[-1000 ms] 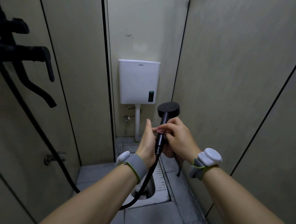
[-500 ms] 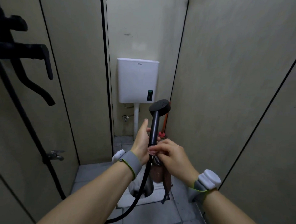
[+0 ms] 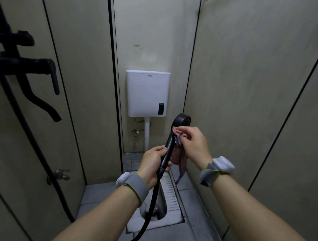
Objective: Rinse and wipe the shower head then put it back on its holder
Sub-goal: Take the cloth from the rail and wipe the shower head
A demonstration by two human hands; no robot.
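A black shower head (image 3: 182, 121) on a long black handle points up and to the right in the middle of the view. My left hand (image 3: 153, 163) grips the lower end of the handle, where the black hose (image 3: 151, 206) starts. My right hand (image 3: 193, 141) pinches a pinkish cloth (image 3: 177, 153) against the handle's neck just under the head; the rest of the cloth hangs down behind the handle. The black shower fixture with its holder and tap levers (image 3: 26, 69) is on the left wall.
A white cistern (image 3: 146, 93) hangs on the back wall above a squat toilet pan (image 3: 162, 207) set in the grey tiled floor. Beige panel walls close in left and right. A small metal tap (image 3: 61, 174) sticks out low on the left wall.
The shower head has tilted to the right. My right hand has slid the cloth up the handle to just below the head. My left hand now wraps the handle's lower end.
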